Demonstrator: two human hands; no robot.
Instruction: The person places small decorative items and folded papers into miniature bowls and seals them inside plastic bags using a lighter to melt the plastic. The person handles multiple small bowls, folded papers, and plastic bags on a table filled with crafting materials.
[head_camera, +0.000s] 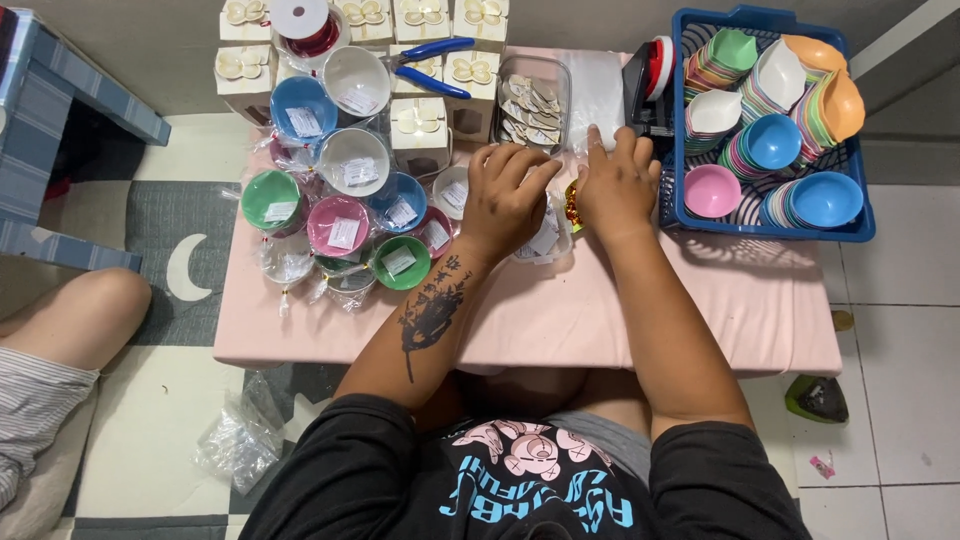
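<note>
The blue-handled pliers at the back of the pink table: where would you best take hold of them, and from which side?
Probably by the two blue handles, from the right. The blue-handled pliers lie flat across the small white boxes, handles spread and pointing right, metal nose toward the white bowl. The handles are long, free above, and close enough for one hand's fingers to wrap both.

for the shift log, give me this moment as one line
left hand on clear-wrapped bowl | right hand beside it, touching clear bags | pink table | blue basket right
</note>
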